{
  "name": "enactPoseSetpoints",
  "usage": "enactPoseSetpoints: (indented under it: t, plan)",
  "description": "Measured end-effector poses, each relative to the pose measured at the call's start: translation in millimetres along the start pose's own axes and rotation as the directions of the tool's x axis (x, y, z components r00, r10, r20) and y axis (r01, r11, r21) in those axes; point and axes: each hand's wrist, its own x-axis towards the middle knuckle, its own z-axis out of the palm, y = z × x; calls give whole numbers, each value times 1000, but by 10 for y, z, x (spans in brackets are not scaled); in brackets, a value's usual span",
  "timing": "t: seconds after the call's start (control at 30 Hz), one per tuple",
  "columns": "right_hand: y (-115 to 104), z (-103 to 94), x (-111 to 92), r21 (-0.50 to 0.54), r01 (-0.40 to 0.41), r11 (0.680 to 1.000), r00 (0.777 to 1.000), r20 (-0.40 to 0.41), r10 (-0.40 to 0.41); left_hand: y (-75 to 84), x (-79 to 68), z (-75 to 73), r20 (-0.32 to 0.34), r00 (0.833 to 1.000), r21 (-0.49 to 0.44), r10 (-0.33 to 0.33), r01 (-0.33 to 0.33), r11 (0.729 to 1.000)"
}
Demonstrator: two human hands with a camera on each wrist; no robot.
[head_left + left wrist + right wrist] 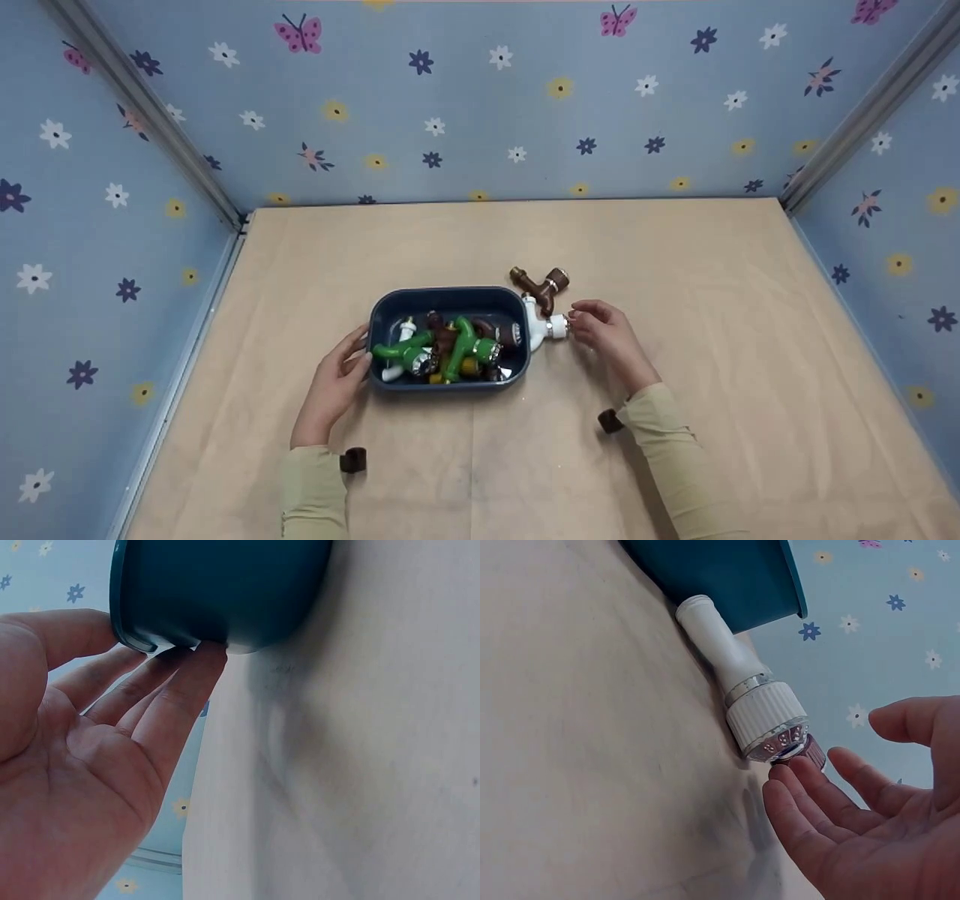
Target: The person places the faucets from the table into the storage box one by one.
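A dark blue plastic basin (pixel 427 301) holds several small taps, including green taps (pixel 466 346), brown ones, white pieces and some yellow. My left hand (pixel 337 379) is at the basin's left end; its thumb and fairly straight fingertips touch the rim and outer wall. Just outside the right end lies a white tap (pixel 727 652) with a ribbed knob and clear faceted cap. Beside that knob is my right hand (pixel 611 341), fingers loosely bent and holding nothing. Its fingertips are very close to the cap; contact cannot be made out. A brown tap (pixel 538 286) lies behind the white one.
Beige cloth (pixel 675 262) covers the table under everything. Blue panels (pixel 480 112) with flowers and butterflies stand at the back and both sides, joined by grey metal posts (pixel 150 112). Dark wrist-worn devices (pixel 353 460) sit at both sleeves.
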Motion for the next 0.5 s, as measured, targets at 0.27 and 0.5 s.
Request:
enactPoseSetpoints:
  t: [0.27, 0.5]
  plan:
    - [22, 28, 44, -132, 37, 991, 999, 40, -32, -23, 15, 2, -3, 1000, 13, 4, -4, 1000]
    - [-31, 74, 32, -222, 62, 973, 996, 81, -45, -3, 5, -11, -3, 1000, 26, 1, -1, 1000]
